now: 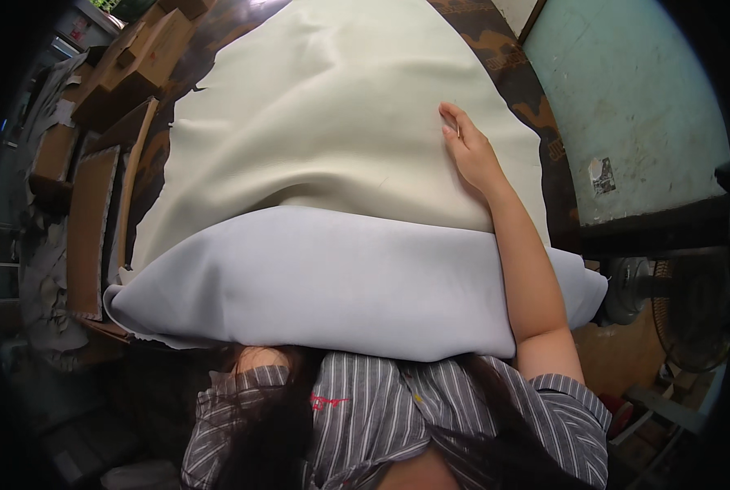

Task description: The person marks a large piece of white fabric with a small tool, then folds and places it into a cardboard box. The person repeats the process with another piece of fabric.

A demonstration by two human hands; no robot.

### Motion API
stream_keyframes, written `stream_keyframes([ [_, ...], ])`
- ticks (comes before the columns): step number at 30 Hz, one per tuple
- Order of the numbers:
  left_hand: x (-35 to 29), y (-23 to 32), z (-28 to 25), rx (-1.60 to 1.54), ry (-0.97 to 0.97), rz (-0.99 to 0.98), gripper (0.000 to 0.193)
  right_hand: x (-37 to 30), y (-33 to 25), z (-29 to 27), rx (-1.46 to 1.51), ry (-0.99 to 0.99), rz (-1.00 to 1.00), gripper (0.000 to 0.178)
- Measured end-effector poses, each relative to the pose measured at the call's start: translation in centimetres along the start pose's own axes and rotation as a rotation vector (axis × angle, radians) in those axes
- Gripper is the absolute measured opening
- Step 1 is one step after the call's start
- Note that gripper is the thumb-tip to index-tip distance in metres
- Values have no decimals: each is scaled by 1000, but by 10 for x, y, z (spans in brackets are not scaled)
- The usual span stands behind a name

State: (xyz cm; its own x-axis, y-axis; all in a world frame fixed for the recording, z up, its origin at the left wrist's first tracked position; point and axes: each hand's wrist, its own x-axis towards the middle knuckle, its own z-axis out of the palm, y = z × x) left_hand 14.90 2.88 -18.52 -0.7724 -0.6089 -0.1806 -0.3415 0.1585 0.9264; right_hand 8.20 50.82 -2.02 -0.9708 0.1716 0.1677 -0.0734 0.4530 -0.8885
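Observation:
A large cream fabric sheet lies spread over the table. A pale grey-white fabric layer hangs over the near edge, against my striped shirt. My right hand rests flat on the cream fabric at its right side, fingers together and pointing away, holding nothing. My left hand is hidden under the grey-white fabric; only the striped sleeve shows at the lower left.
Cardboard boxes and flat brown boards stand along the left. A pale green wall is at the right, with a fan below it. The dark patterned table surface shows past the fabric's right edge.

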Motion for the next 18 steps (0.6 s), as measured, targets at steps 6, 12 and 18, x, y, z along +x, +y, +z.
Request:
stream_keyframes([
  [6, 2, 7, -13, -21, -27, 25, 58, -7, -8, -7, 62, 73, 8, 41],
  [12, -19, 8, -29, -59, -93, 35, 58, -136, -107, -3, 125, -280, -227, 52],
  [18, -41, 25, -23, -88, -247, 63, 58, -246, -131, -35, -304, -411, -217, 88],
])
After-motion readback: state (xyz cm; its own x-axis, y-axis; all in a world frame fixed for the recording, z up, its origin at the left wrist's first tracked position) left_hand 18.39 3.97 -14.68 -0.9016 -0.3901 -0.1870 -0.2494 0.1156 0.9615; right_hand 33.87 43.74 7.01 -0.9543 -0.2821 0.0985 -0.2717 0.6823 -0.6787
